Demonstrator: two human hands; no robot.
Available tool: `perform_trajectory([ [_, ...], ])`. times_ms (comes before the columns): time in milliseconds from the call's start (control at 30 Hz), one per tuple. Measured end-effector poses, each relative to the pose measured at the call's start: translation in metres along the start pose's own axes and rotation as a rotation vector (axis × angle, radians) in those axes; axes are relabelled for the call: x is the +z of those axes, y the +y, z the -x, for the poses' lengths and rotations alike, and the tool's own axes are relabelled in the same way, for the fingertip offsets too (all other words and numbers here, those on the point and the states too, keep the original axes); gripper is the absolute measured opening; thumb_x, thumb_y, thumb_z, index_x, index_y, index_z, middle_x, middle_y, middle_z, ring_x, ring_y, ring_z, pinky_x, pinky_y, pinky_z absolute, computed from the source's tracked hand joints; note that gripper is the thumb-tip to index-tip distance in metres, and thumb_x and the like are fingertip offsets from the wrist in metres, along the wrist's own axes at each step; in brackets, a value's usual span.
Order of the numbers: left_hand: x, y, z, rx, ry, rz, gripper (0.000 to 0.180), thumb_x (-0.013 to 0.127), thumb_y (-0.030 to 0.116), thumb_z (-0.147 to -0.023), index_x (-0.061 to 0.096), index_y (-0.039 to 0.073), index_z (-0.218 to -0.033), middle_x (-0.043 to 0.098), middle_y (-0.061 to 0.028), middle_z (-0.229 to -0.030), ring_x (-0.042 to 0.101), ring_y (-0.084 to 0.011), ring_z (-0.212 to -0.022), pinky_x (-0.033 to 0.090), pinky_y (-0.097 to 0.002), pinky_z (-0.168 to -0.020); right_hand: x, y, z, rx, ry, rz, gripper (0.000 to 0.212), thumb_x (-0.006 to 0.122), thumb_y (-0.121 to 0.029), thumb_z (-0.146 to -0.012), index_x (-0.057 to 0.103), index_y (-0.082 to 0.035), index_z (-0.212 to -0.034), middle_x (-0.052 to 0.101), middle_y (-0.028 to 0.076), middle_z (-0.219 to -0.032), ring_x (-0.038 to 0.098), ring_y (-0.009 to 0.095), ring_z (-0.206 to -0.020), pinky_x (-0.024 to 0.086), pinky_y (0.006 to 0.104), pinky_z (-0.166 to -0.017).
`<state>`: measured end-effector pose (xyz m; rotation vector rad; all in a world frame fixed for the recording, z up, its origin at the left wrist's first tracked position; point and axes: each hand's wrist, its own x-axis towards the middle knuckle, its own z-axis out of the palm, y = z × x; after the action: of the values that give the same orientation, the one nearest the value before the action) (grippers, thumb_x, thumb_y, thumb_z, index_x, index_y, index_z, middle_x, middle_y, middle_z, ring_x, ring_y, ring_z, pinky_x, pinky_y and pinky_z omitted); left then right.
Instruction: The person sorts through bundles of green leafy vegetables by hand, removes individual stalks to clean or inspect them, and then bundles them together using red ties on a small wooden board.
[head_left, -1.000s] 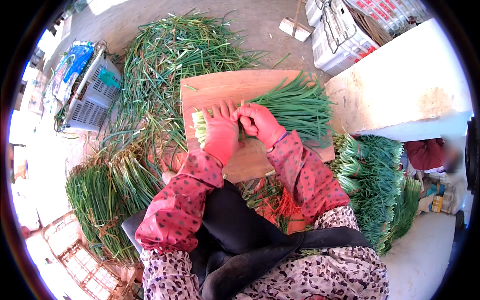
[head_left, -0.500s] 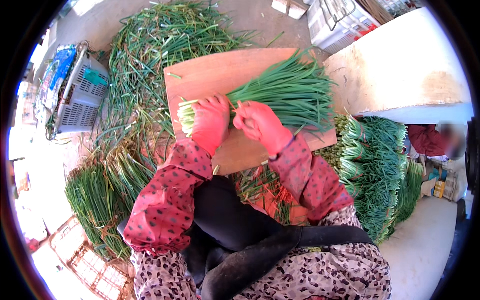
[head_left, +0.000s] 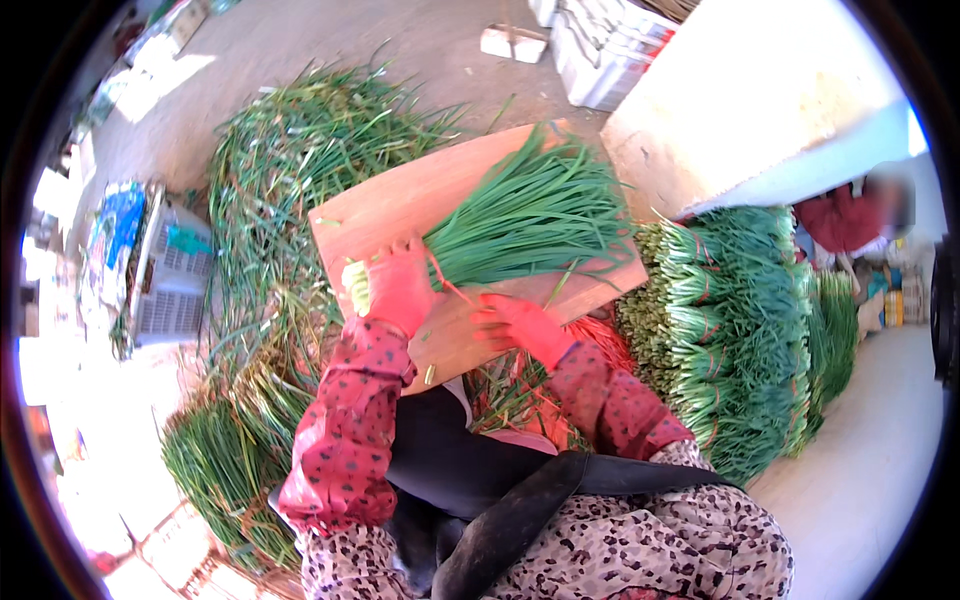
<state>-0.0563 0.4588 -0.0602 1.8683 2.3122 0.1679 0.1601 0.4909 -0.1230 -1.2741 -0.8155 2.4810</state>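
A bundle of long green chives (head_left: 535, 220) lies across a wooden board (head_left: 375, 208), pale stem ends to the left. My left hand (head_left: 402, 285), in a reddish-pink glove, is closed around the stems and presses them on the board. From the bundle beside it, a thin orange-red tie strip (head_left: 452, 287) sticks out toward my right hand. My right hand (head_left: 522, 325), in the same kind of glove, is over the board's near edge, its fingers apart. The strip's tip ends close to those fingers, seemingly not gripped.
Red strips (head_left: 605, 340) lie by the board's near right edge. Tied chive bundles (head_left: 740, 330) are stacked at right. Loose chives (head_left: 300, 150) heap at far left, more chives (head_left: 225, 465) at near left. A grey crate (head_left: 178, 270) stands left; a person (head_left: 845, 215) sits far right.
My right hand has moved away from the left one, down toward the board's near edge, and its fingers have opened. My left hand keeps its hold on the stems. The view has shifted.
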Motion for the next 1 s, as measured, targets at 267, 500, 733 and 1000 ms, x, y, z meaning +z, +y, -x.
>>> perform_trajectory([
  [267,-0.003,0.072,0.069,-0.121,-0.046,-0.178,0.088,0.075,0.039,-0.067,0.035,-0.005,-0.133,0.061,-0.0203,-0.101,0.06,-0.0318,-0.093,0.045,-0.0428,-0.082,0.027,0.005,-0.033,-0.391,-0.035,-0.505,0.042,0.064,-0.011,-0.081,0.052,0.0,-0.119,0.063,0.011,-0.106,0.063,0.022,-0.093,0.052,0.035,-0.081],
  [500,0.009,0.013,0.066,-0.702,-0.088,1.209,0.074,0.074,0.031,-0.077,0.038,-0.004,-0.132,0.061,-0.0142,-0.113,0.058,-0.0251,-0.104,0.043,-0.0331,-0.093,0.021,-0.002,0.0,-0.363,0.004,0.355,0.046,0.068,-0.017,-0.073,0.054,0.004,-0.111,0.064,0.015,-0.098,0.063,0.025,-0.088,0.051,0.0363,-0.078],
  [733,0.024,0.015,0.074,-0.603,0.493,1.934,0.069,0.063,-0.006,-0.075,0.034,0.01,-0.136,0.058,-0.011,-0.117,0.059,-0.0254,-0.099,0.049,-0.0358,-0.087,0.062,-0.002,0.024,-0.605,-0.032,0.611,0.061,0.076,-0.021,-0.069,0.051,0.003,-0.12,0.061,0.015,-0.107,0.059,0.022,-0.096,0.047,0.0365,-0.084],
  [1000,0.033,0.039,0.094,-0.318,0.253,2.153,0.043,0.061,0.001,-0.075,0.055,0.001,-0.118,0.064,-0.0115,-0.109,0.064,-0.0255,-0.094,0.052,-0.0373,-0.086,0.058,-0.041,0.067,-0.635,-0.282,0.504,0.078,0.079,-0.018,-0.072,0.037,-0.002,-0.136,0.054,0.011,-0.124,0.049,0.022,-0.117,0.039,0.0362,-0.1],
])
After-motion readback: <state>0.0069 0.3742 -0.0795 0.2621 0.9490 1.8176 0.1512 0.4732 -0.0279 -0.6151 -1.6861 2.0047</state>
